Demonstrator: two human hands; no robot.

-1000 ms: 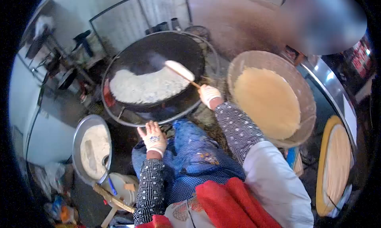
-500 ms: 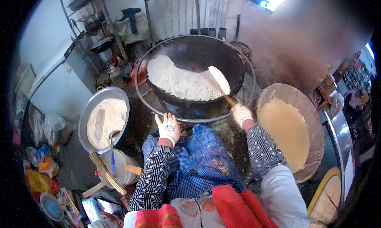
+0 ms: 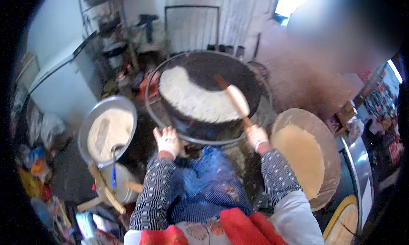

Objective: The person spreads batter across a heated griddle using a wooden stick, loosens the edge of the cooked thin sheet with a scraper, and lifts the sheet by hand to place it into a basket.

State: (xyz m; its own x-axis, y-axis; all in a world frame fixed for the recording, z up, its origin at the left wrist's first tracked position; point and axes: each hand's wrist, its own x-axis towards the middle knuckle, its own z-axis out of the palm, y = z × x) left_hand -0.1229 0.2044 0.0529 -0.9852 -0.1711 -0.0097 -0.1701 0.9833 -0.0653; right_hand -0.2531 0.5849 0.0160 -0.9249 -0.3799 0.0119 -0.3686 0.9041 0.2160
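Note:
My right hand, in a pale glove, is closed round the handle of a wooden batter spreader. Its head is coated in pale batter and blurred, over the right part of a round black griddle. A crescent of pale batter lies along the griddle's left and front side. My left hand, also gloved, lies with fingers spread at the near edge of the metal ring around the griddle.
A metal bowl of flour-like powder with a blue-handled ladle stands left, by a white bucket. On the right is a large lined basket holding yellowish batter. A white refrigerator stands behind left.
The spreader has turned in my right hand, and a brown wooden end now shows beyond its coated head. My left hand remains at the ring with fingers spread. The whole view has shifted slightly.

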